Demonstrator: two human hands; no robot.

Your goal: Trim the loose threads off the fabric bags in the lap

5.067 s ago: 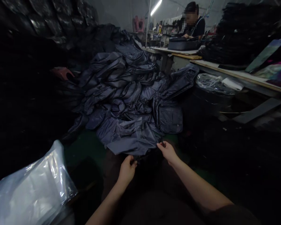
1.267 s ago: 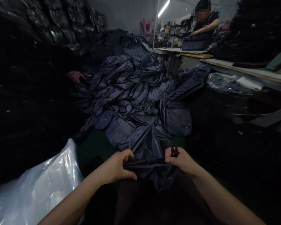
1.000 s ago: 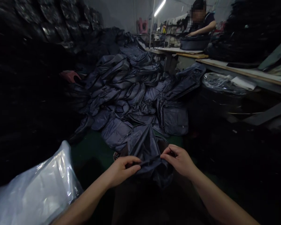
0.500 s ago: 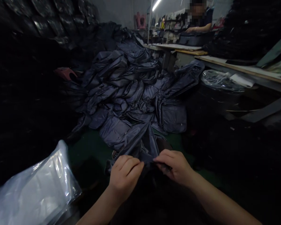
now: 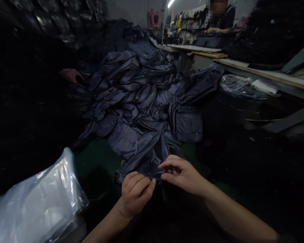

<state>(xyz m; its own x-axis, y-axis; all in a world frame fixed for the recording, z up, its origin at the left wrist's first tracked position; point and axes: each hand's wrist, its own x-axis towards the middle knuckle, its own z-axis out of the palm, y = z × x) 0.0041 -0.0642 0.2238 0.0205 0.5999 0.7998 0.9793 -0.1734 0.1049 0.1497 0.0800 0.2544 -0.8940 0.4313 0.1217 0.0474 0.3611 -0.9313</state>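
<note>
A dark blue-grey fabric bag (image 5: 148,150) lies in front of me with its cloth drawn up toward my hands. My left hand (image 5: 137,192) is closed, pinching the near edge of that cloth between thumb and fingers. Just right of it, my right hand (image 5: 183,173) hovers by the same edge, thumb and index finger apart. Its other fingers curl round a small dark object (image 5: 176,169), too dim to name. The part of the bag below my hands is lost in shadow.
A large heap of similar dark bags (image 5: 131,77) fills the middle. Clear plastic sheets (image 5: 45,199) lie at lower left. A worktable (image 5: 263,71) runs along the right, with a person (image 5: 221,20) working behind it. A pink stool (image 5: 71,75) stands at left.
My right hand has moved slightly left and up, and its thumb and index finger have parted from the cloth. My left hand keeps its pinch, a little lower.
</note>
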